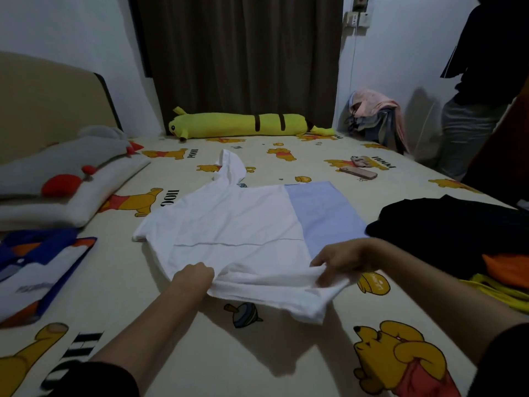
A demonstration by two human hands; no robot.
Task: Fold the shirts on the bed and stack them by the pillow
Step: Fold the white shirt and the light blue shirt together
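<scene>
A white shirt [229,222] with a pale blue panel on its right side lies spread across the middle of the bed [200,353], one sleeve reaching toward the far side. Its near edge is lifted off the sheet, bunched into a loose fold. The left hand [194,275] grips that raised edge at its left end, fingers curled under the cloth. The right hand [340,259] pinches the same edge further right, thumb on top and fingers beneath the cloth. Between the two hands the cloth sags and casts a shadow on the sheet. The sheet is cream with yellow cartoon bears. At the left, near the headboard, a grey and white pillow [65,181] with red patches lies flat. Just nearer than the pillow, a blue, white and orange shirt [34,270] lies folded at the left edge. On the right side sits a heap of clothes [458,239], black on top, with orange and yellow showing below it. A long yellow plush toy [243,126] lies along the far edge in front of a dark curtain [243,53]. Two phones [359,167] lie on the sheet at far right. More clothing is piled in the far right corner.
</scene>
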